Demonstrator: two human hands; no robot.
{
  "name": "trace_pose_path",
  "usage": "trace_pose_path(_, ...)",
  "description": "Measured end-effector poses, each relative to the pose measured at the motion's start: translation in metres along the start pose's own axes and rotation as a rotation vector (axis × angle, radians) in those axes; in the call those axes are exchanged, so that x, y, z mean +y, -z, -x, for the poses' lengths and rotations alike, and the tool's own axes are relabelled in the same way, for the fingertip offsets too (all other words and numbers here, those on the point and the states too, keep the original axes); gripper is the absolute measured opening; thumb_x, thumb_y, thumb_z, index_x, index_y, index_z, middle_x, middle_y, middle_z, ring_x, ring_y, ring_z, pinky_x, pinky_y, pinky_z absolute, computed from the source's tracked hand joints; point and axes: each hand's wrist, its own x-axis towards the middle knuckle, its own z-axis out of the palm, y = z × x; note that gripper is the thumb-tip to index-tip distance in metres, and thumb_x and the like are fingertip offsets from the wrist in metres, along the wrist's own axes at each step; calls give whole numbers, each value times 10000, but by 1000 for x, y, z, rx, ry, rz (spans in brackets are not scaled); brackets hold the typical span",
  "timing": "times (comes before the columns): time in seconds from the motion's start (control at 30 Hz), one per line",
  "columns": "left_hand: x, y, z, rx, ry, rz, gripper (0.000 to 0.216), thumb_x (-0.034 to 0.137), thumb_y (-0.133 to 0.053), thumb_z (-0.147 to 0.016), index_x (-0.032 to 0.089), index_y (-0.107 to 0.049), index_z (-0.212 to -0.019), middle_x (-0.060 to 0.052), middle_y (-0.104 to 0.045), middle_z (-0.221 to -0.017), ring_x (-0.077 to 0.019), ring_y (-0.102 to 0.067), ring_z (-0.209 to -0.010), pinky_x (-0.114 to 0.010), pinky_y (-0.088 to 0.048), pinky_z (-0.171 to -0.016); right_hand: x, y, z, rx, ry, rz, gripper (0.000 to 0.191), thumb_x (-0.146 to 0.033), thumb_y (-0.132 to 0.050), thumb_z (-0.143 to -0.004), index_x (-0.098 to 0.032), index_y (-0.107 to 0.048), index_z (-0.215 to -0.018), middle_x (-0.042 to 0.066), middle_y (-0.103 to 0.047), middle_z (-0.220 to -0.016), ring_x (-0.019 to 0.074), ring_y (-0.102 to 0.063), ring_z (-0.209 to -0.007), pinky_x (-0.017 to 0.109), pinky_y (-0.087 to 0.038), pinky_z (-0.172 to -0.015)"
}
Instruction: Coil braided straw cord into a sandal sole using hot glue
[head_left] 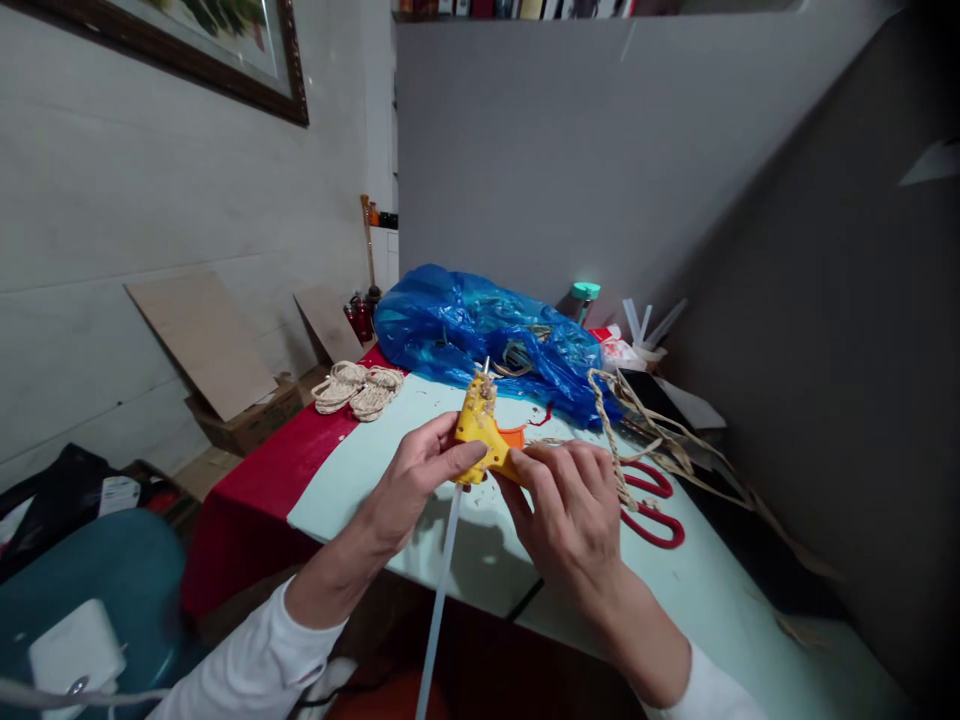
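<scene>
A yellow hot glue gun [478, 412] with an orange trigger is held up over the near part of the table, its metal nozzle pointing away from me. Bits of dried residue cling to its front. My left hand [420, 465] grips the body from the left, thumb across its side. Around the handle are the closed fingers of my right hand [570, 500]. A long translucent glue stick [441, 600] sticks out of the back and hangs down towards me. To the right of my right hand lie red-handled scissors [660, 530], partly hidden by the hand and braided cord.
Behind the gun spreads a crumpled blue plastic bag [450, 310]. Bundles of braided rope [360, 388] lie at the table's left. Loose straw-like strands [660, 430] stretch along the right, near a cup of glue sticks [649, 350]. A teal chair [112, 570] stands lower left.
</scene>
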Motion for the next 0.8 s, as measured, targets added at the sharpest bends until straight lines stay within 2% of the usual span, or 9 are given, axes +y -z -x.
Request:
trace_pose_path(0.13, -1, -3, -1, 21, 14, 7, 297, 322, -711, -828, 130, -672, -1051, -49, -663, -913, -151, -594, -786, -226, -471, -679, 4, 7, -3, -76, -73, -131, 134, -170, -634, -920, -137, -566, -1030, 90, -638, -916, 207, -527, -812, 366, -394, -743)
trace_pose_path(0.23, -6, -5, 1, -12, 43, 13, 312, 302, -702, -840, 118, -675, -1091, -55, -657, -922, -129, -561, -741, -212, -471, -627, 9, 15, -6, -103, -182, -224, 112, -204, -588, -951, -141, -568, -1042, 72, -631, -932, 190, -548, -838, 344, -416, -752)
trace_pose_path(0.33, -10, -10, 4, -54, 57, 15, 320, 293, -681, -876, 137, -674, -1155, -53, -672, -957, -131, -581, -808, -208, -491, -692, 13, 15, -7, -71, -282, -231, 131, -249, -617, -958, -146, -558, -1012, 48, -610, -878, 170, -539, -797, 320, -404, -722)
trace_pose_path(0.47, -10, -15, 10, -72, 25, -91, 302, 298, -656, -911, 168, -688, -1182, -23, -689, -954, -123, -599, -847, -191, -488, -754, 11, 7, -6, -49, -339, -238, 220, -330, -656, -947, -147, -551, -1011, 36, -609, -867, 168, -540, -779, 317, -391, -716)
trace_pose_path(0.6, -4, -19, 15, -56, 29, -201, 332, 290, -639, -923, 173, -674, -1231, -22, -723, -1051, -136, -641, -932, -185, -502, -815, 6, 6, -5, -25, -403, -263, 177, -288, -673, -931, -154, -564, -970, 21, -621, -852, 164, -545, -767, 318, -372, -729)
trace_pose_path(0.8, -1, -25, 18, -16, -11, -326, 368, 254, -631, -915, 176, -658, -1274, -26, -720, -1194, -158, -666, -1032, -202, -513, -899, 5, 11, -8, -29, -578, -379, 171, -228, -710, -888, -173, -551, -857, -28, -614, -776, 126, -557, -682, 290, -382, -713)
